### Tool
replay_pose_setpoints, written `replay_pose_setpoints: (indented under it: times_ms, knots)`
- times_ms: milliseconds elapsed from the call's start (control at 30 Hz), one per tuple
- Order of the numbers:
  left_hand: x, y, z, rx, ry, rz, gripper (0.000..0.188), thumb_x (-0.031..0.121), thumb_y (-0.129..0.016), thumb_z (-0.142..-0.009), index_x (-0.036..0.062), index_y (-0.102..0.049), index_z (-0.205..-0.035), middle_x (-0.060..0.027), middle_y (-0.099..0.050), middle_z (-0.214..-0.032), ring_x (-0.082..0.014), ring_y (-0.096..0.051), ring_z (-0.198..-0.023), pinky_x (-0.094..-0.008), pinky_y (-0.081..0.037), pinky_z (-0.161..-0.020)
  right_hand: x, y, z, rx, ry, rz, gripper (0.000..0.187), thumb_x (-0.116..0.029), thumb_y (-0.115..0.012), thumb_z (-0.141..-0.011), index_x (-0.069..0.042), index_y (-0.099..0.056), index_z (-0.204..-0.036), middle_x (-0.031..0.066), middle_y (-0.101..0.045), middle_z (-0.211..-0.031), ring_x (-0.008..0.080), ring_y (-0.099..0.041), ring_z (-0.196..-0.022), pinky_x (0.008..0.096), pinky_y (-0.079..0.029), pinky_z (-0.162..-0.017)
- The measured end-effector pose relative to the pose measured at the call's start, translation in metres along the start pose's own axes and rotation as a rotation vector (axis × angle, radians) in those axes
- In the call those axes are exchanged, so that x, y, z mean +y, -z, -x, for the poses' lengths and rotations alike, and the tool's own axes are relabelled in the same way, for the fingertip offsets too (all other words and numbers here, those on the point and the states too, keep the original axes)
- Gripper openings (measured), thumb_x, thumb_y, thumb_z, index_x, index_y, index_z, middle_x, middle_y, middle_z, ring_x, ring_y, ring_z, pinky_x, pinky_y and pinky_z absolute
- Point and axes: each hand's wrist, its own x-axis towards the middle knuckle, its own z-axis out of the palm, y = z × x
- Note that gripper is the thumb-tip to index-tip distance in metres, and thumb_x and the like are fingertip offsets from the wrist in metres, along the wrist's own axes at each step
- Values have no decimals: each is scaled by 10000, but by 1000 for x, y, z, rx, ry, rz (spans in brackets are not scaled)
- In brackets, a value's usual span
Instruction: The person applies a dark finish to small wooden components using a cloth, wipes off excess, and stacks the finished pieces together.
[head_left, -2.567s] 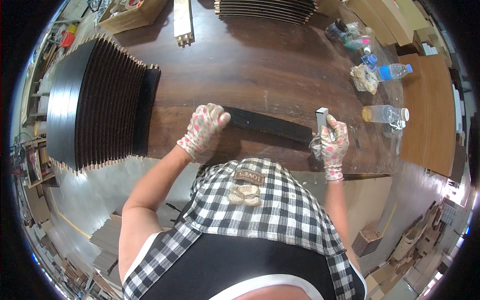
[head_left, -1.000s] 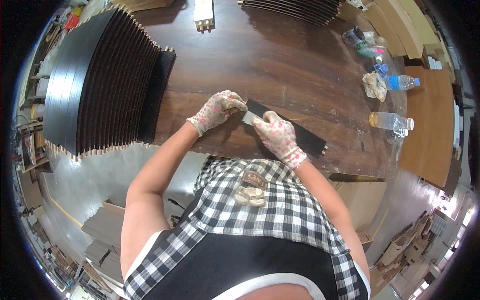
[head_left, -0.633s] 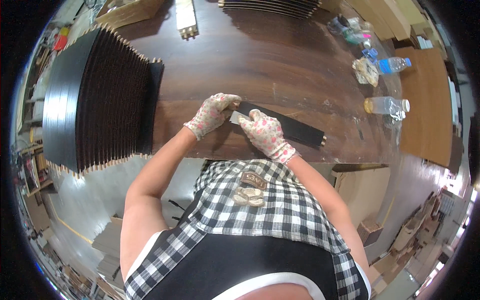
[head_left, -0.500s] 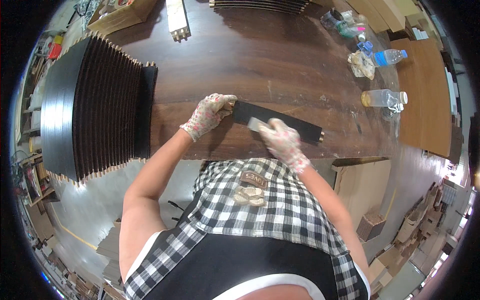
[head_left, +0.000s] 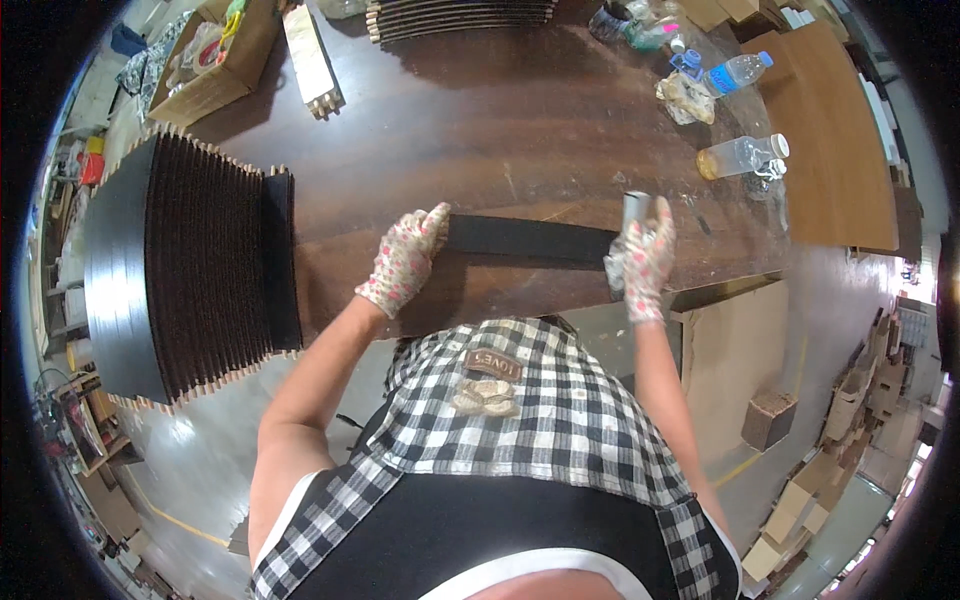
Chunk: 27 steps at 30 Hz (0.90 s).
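A long black board (head_left: 530, 238) stretches sideways in front of me near the table's front edge. My left hand (head_left: 405, 258), in a flowered glove, is closed around its left end and hides that end. At the board's right end is my right hand (head_left: 643, 258), gloved alike and slightly smeared by motion. It grips a pale grey, flat-looking piece (head_left: 634, 207) that stands up between thumb and fingers; its exact kind is unclear. The dowel pegs at the board's ends are covered by my hands. Whether the board lies flat or is a little raised, I cannot tell.
A tall stack of black boards with wooden pegs (head_left: 205, 270) stands at left. Farther off are a pale pegged board (head_left: 313, 62), a cardboard box (head_left: 215, 90) and more stacked boards (head_left: 460, 18). Bottles (head_left: 740, 157) and a crumpled rag (head_left: 686, 97) sit at right.
My right hand has moved right with the pale piece, from the board's middle to its right end. The board has turned more level. My view has shifted slightly.
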Motion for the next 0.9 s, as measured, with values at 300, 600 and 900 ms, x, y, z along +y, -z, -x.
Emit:
replay_pose_setpoints:
  times_ms: [300, 600, 900]
  knots:
    - [39, -13, 1, -55, 763, 1351, 511, 41, -686, -850, -26, -499, -1321, -80, -638, -1120, -132, -604, -974, -292, -513, -839, -63, -149, 67, -264, 607, 197, 619, -232, -635, -889, -78, -388, -1436, 182, -593, -1106, 331, -638, -863, 452, -537, -781]
    - [61, -19, -22, -185, 604, 1098, 383, 35, -650, -878, -36, -532, -1235, -89, -638, -1118, -167, -614, -1009, -333, -515, -875, -63, -120, 60, -286, 229, -228, 546, -107, -664, -860, -76, -493, -1378, 85, -589, -979, 172, -582, -863, 307, -500, -778]
    - [95, -34, -32, -187, 42, -37, 700, 307, -791, -717, 57, -516, -1310, -132, -547, -1228, -328, -502, -1146, -477, -396, -954, -20, -74, 49, -88, 670, 444, 388, -291, -611, -903, -137, -566, -1256, 131, -599, -1015, 273, -648, -773, 361, -565, -636]
